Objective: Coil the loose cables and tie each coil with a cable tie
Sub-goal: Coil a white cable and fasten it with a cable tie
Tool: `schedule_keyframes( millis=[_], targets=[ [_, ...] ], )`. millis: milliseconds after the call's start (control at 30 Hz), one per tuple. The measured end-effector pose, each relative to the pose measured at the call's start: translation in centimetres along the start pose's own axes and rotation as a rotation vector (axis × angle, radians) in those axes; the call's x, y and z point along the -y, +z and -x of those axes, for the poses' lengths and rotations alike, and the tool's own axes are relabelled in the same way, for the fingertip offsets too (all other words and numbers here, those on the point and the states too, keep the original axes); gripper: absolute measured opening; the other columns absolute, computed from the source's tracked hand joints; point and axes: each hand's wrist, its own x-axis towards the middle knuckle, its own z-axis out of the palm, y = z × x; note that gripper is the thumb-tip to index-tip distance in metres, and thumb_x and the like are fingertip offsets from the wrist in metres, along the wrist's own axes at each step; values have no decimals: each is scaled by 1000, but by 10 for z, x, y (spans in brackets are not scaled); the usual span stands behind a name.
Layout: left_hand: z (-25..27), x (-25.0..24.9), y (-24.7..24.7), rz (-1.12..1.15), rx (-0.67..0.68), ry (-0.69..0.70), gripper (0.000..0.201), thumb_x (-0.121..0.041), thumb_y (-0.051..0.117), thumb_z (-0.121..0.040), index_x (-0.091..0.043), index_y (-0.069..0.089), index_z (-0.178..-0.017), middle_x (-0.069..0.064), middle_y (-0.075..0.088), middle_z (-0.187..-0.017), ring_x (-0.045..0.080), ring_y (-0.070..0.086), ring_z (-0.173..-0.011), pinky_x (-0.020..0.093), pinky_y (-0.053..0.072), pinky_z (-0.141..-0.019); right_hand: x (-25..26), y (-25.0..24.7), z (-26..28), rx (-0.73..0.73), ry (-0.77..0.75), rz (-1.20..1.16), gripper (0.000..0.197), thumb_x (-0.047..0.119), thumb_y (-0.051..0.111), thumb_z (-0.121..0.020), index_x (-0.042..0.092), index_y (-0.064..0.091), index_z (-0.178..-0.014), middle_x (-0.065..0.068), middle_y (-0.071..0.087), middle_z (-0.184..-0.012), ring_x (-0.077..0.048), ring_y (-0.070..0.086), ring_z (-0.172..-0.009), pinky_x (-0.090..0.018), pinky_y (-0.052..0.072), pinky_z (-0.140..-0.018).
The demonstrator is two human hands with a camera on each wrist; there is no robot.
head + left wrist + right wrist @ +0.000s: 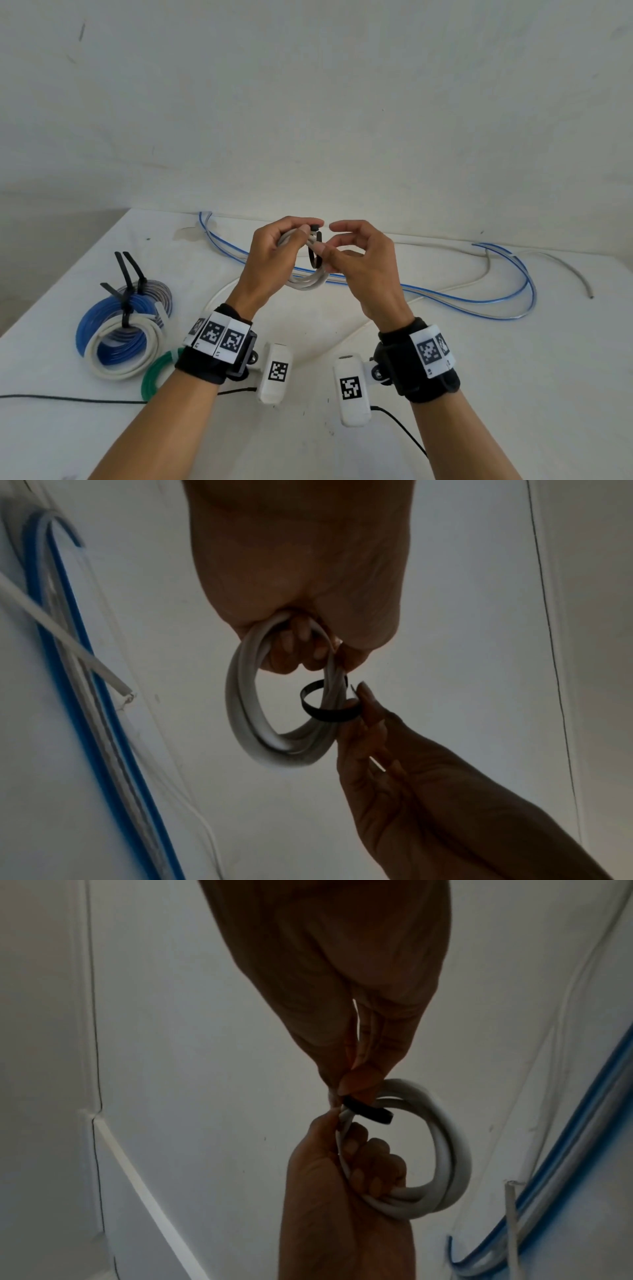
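Head view: left hand (pixel 270 260) and right hand (pixel 363 270) raised together above the white table (pixel 445 377); left hand curled round a small white cable coil (pixel 306 281), gripping its upper part; a black cable tie (pixel 315 253) looped round the coil between the two hands; right hand pinching the tie's lower part between thumb and fingers, its index finger arched above, apart from the tie's head; beyond the coil, loose blue and clear cables (pixel 479 301) sprawled over the table toward the wall; to the left of the coil, a stack of tied coils (pixel 123 329) in blue, white and clear, each with a black tie standing up; a green coil (pixel 154 373) just beside that stack, partly hidden by the left wrist band.

Left wrist view: left hand (pixel 301 588) closed on the white cable coil (pixel 246 723), which hangs below the fingers (pixel 284 653); black cable tie (pixel 329 710) forming an open, slack ring round one side of the coil; right hand (pixel 394 777) meeting the ring from below right, fingertips on it; loose blue and clear cables (pixel 85 696) to the left of the coil.

Right wrist view: right hand (pixel 342 1001) pinching the black cable tie (pixel 368 1111) at the top of the white cable coil (pixel 445 1150); left hand (pixel 342 1172) gripping the coil from below; loose blue and clear cables (pixel 565 1137) to the right of the coil.
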Motion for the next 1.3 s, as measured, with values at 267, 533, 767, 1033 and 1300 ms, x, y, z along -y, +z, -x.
schedule_keyframes(
  millis=[267, 533, 767, 1033, 1300],
  targets=[
    [2, -6, 3, -33, 35, 43, 25, -3, 50, -103, -3, 73, -113, -27, 63, -67, -9, 55, -57, 5, 40, -58, 1, -5, -3, 6, 74, -45, 44, 15, 89, -75, 7, 63, -109, -13, 67, -90, -31, 72, -66, -47, 61, -80],
    [3, -7, 3, -86, 81, 107, 24, -5, 53, -102, -10, 75, -111, -5, 76, -103, 5, 70, -95, 13, 50, -83, 3, -12, -7, 23, 122, -169, 34, 7, 84, -80, 4, 63, -107, -12, 57, -86, -18, 70, -62, -23, 57, -67],
    [5, -7, 5, -141, 119, 172, 27, -9, 52, -103, -18, 73, -117, -4, 75, -108, 12, 70, -102, 21, 54, -88, 4, -7, -4, -100, 50, -192, 31, 4, 86, -78, 6, 62, -99, -10, 50, -87, -21, 67, -61, -29, 59, -68],
    [6, -9, 10, -37, 56, 13, 15, -18, 60, -101, -6, 63, -110, -2, 67, -83, -2, 58, -57, 11, 44, -57, 10, -2, 1, -151, -97, -67, 34, 7, 86, -78, 1, 61, -100, -5, 50, -79, -20, 70, -58, -31, 59, -65],
    [5, -7, 8, -84, 61, 111, 14, -22, 64, -99, -10, 65, -104, 3, 73, -90, 21, 71, -82, 29, 58, -73, 12, -4, 1, -124, -41, -73, 38, 11, 89, -76, 1, 62, -101, -9, 52, -85, -26, 72, -61, -43, 60, -73]
  ],
)
